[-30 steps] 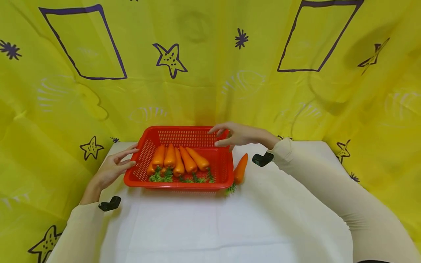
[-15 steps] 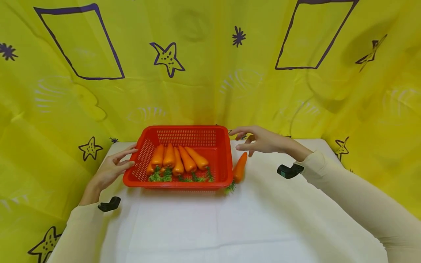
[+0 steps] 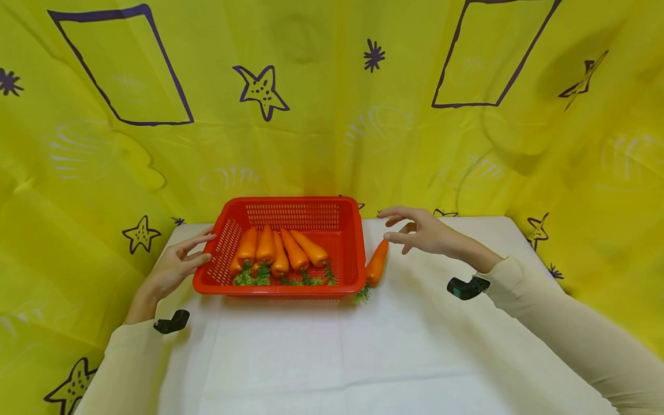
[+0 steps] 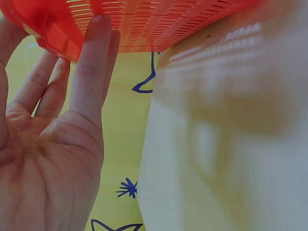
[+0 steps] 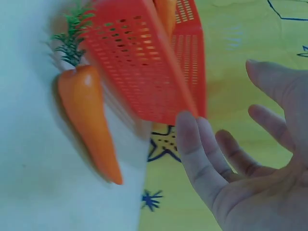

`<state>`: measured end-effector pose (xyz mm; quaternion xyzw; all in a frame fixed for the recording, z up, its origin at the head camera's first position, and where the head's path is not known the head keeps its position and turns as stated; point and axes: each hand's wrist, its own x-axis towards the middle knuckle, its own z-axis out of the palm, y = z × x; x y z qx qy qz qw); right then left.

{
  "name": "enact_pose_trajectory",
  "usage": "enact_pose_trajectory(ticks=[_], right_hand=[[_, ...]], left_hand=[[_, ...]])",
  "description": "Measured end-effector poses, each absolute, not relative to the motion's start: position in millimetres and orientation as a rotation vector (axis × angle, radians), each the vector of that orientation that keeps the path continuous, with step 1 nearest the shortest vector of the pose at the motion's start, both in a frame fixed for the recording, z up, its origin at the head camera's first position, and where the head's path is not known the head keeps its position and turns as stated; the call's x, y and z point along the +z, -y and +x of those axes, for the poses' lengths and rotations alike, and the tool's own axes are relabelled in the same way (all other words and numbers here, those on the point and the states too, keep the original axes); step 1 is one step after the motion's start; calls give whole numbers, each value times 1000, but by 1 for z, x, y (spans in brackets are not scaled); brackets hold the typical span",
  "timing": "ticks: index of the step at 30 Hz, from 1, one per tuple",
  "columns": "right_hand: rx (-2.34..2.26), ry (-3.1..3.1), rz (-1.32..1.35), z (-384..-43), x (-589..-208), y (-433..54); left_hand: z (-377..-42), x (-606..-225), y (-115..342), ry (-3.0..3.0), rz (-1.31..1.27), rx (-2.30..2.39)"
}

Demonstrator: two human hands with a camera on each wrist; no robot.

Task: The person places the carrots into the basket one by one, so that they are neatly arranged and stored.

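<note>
A red perforated plastic basket [image 3: 280, 290] stands on the white-covered table, with several orange toy carrots [image 3: 266, 246] side by side in its left half, green tops toward the front. My left hand [image 3: 173, 268] has its straight fingers and thumb against the basket's left side; the left wrist view shows a digit flat on the slotted wall. One more carrot [image 3: 377, 264] lies on the table along the basket's right side, its tip pointing away and its top toward the front. Above that tip is my right hand [image 3: 422, 230], fingers spread and loosely bent, holding nothing.
A yellow curtain [image 3: 316, 144] with starfish drawings hangs behind and on both sides of the table. White cloth [image 3: 311, 346] covers the table in front of the basket. Small black devices [image 3: 468, 288] sit at both wrists.
My right hand has moved from over the basket's right rim out to the right, then slightly down toward the loose carrot's tip. The left hand has stayed at the basket.
</note>
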<state>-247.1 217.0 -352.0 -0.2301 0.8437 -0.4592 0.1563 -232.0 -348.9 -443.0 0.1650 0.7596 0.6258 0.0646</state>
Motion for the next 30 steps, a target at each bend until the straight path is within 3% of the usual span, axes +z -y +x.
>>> enact_pose_trajectory(ticks=[20, 30], right_hand=[[-1391, -2465, -308, -246, -437, -211], [-1457, -2417, -195, -246, -457, -196]], left_hand=[[-233, -445, 349, -2300, 545, 1904], [-232, -445, 349, -2301, 537, 1909]])
